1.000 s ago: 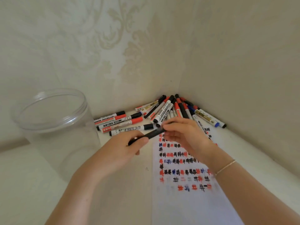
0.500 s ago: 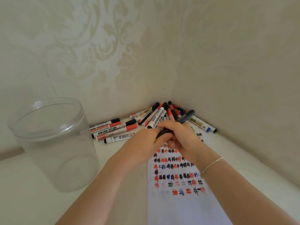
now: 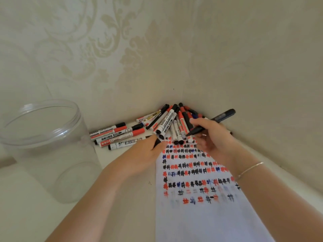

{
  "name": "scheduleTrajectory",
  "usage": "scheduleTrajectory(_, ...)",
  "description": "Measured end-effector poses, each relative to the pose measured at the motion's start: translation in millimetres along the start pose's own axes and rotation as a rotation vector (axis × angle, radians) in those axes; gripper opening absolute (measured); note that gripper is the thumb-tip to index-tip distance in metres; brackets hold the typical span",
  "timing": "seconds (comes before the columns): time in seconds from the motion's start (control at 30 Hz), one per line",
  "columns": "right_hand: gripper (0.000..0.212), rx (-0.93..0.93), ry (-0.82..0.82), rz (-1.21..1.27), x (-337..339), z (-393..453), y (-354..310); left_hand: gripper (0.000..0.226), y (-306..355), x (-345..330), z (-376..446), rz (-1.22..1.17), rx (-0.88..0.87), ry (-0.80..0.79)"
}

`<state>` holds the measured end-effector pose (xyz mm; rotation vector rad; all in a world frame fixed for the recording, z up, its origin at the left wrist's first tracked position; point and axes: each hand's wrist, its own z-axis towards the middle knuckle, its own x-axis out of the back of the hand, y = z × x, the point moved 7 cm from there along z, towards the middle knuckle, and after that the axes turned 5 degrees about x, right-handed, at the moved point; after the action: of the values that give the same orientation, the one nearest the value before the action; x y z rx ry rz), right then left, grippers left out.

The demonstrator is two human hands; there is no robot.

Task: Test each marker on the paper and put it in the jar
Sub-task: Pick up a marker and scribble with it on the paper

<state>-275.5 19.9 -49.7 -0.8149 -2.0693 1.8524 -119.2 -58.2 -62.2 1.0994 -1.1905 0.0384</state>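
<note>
Paper (image 3: 201,215): many test marks. Jar (image 3: 43,145), left of paper: apparently empty. Marker pile (image 3: 166,126) beyond paper: untested. Right hand (image 3: 211,137) grip clamped on uncapped black marker (image 3: 216,119) above paper's far edge; left hand (image 3: 148,151) pinches its cap (image 3: 157,142).

A home, by the look of it: cream damask-patterned wallpaper (image 3: 108,49) covers both walls meeting in the corner at twelve o'clock, above a plain off-white counter (image 3: 26,215) pushed against them.
</note>
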Motion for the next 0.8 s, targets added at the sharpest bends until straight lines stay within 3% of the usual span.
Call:
scheduleTrajectory(0.13,0.019,-0.026,0.011,0.036,-4,-14,18,0.035,1,-5,1,0.125,-0.01,-0.171)
scheduleTrajectory(0.27,0.028,-0.012,0.059,0.01,1,-31,27,0.038,-2,-15,-3,0.252,0.009,-0.301)
scheduleTrajectory(0.5,0.018,0.02,0.07,0.023,4,-56,35,0.038,1,-26,10,0.204,-0.053,-0.183)
scheduleTrajectory(0.67,0.031,-0.009,0.098,-0.014,-8,-65,55,0.04,-1,-29,14,0.141,-0.091,-0.157)
scheduleTrajectory(0.8,0.024,0.061,0.117,-0.166,-11,-65,60,0.042,-2,-29,12,0.122,-0.121,-0.134)
